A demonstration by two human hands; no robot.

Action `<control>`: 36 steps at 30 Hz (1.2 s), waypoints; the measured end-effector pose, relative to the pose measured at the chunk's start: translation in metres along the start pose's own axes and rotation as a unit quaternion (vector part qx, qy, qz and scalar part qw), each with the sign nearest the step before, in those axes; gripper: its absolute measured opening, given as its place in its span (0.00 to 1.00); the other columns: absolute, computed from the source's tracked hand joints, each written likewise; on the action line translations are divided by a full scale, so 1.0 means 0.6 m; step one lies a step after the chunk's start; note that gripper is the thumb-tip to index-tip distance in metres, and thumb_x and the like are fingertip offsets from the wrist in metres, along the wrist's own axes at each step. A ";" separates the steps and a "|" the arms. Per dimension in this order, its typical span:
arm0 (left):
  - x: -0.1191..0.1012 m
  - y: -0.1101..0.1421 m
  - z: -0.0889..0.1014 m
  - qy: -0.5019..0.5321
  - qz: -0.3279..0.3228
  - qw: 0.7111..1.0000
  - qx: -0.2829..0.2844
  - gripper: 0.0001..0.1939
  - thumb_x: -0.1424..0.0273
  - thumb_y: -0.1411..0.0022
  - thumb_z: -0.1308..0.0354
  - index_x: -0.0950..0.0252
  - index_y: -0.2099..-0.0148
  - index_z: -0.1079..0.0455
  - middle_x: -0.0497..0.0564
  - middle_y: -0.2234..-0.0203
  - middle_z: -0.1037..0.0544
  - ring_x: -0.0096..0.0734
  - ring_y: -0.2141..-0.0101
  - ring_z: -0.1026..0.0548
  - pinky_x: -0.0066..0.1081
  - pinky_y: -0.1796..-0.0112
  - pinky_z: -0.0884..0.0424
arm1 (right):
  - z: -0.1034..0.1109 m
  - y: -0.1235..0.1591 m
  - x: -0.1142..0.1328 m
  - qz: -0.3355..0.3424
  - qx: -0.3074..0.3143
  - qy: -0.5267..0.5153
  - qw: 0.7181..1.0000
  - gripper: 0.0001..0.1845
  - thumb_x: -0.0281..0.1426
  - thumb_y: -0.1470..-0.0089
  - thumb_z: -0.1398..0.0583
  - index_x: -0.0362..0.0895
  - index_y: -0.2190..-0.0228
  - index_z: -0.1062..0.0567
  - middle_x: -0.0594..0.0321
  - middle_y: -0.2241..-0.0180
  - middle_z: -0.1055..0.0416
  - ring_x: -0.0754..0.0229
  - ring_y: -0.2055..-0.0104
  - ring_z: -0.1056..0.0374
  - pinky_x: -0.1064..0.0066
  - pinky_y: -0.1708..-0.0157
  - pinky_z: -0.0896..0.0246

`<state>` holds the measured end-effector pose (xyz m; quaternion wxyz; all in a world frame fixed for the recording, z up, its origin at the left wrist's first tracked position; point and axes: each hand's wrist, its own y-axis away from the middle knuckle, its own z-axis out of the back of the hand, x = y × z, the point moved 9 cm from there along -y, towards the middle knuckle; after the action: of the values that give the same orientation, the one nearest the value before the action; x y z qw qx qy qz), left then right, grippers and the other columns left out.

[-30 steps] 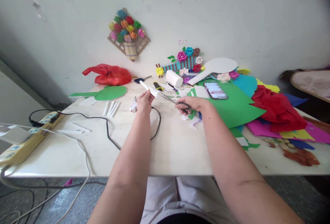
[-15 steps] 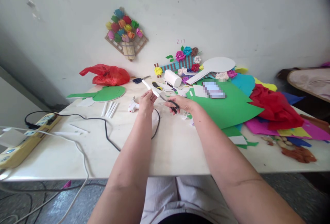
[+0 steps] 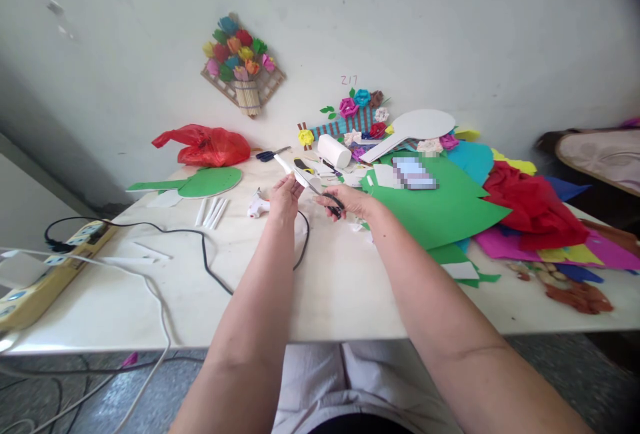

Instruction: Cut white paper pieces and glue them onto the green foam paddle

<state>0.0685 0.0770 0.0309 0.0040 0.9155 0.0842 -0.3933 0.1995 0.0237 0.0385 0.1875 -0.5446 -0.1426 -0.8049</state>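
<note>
White paper strip (image 3: 284,163), centre of frame, gripped by left hand (image 3: 285,194); right hand (image 3: 347,202) gripping scissors (image 3: 330,197), blades at strip.

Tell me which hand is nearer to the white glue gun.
Left. The left hand is just to the right of the white glue gun; the right hand is farther off to the right, beyond the left hand.

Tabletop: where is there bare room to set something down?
Bare patches lie between left forearm and right forearm, at the front of the table, and between left forearm, black cord and white cable. Crowded: beyond and right of the right hand, with green sheet, phone and red crumpled material.
</note>
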 end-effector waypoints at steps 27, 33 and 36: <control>-0.002 0.002 -0.003 0.001 -0.004 1.000 0.005 0.03 0.78 0.48 0.40 0.69 0.72 0.31 0.49 0.79 0.25 0.23 0.75 0.26 0.27 0.64 0.29 | 0.001 -0.001 -0.001 0.001 -0.015 -0.013 1.000 0.18 0.44 0.53 0.39 0.42 0.74 0.34 0.70 0.84 0.34 0.71 0.87 0.40 0.81 0.92 0.53; -0.001 0.002 -0.006 -0.005 -0.008 1.000 0.017 0.04 0.76 0.51 0.38 0.69 0.72 0.31 0.49 0.78 0.25 0.25 0.72 0.25 0.30 0.60 0.29 | 0.001 -0.001 0.000 0.005 -0.017 -0.016 1.000 0.16 0.42 0.52 0.39 0.42 0.74 0.34 0.71 0.84 0.34 0.72 0.87 0.40 0.81 0.92 0.53; -0.002 0.002 -0.005 -0.002 -0.011 1.000 0.011 0.04 0.76 0.50 0.38 0.69 0.72 0.31 0.49 0.77 0.25 0.25 0.73 0.25 0.30 0.60 0.29 | 0.001 0.000 0.001 0.004 -0.019 -0.023 1.000 0.16 0.42 0.52 0.39 0.42 0.74 0.34 0.71 0.85 0.35 0.72 0.87 0.40 0.81 0.92 0.53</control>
<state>0.0701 0.0757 0.0335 -0.0104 0.9136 0.0894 -0.3965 0.1999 0.0242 0.0392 0.1770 -0.5667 -0.1289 -0.7943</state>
